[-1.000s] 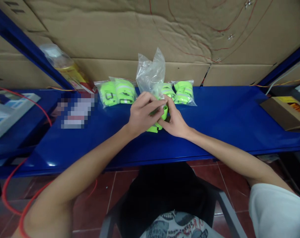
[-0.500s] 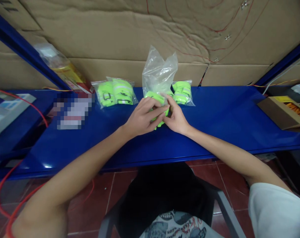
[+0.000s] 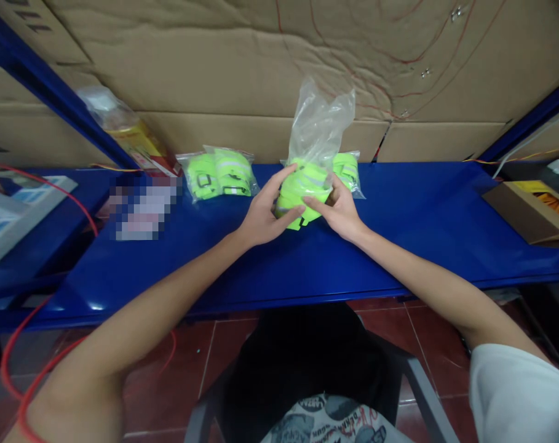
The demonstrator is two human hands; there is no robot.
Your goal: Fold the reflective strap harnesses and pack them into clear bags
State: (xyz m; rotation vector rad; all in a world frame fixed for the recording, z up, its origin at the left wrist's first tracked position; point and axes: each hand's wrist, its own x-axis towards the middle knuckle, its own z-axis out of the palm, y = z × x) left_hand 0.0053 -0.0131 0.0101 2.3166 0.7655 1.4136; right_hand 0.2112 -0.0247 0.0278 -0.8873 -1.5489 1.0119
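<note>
A folded neon-yellow reflective strap is held between my two hands above the blue table. Its upper part sits in the mouth of a clear plastic bag, which stands up behind it. My left hand grips the strap's left side, thumb across the front. On the other side, my right hand grips strap and bag edge, its thumb over the front and its other fingers partly hidden behind. Bagged neon straps lie to the left, and another bagged strap is partly hidden behind my right hand.
The blue table runs up to a cardboard wall. A plastic bottle leans at the back left. An open cardboard box with orange contents stands at the right. A red cable loops at the lower left.
My left fingers have moved from across the strap's front to its left side. The strap shows more openly, and the bag has shifted right, covering more of the bagged strap behind.
</note>
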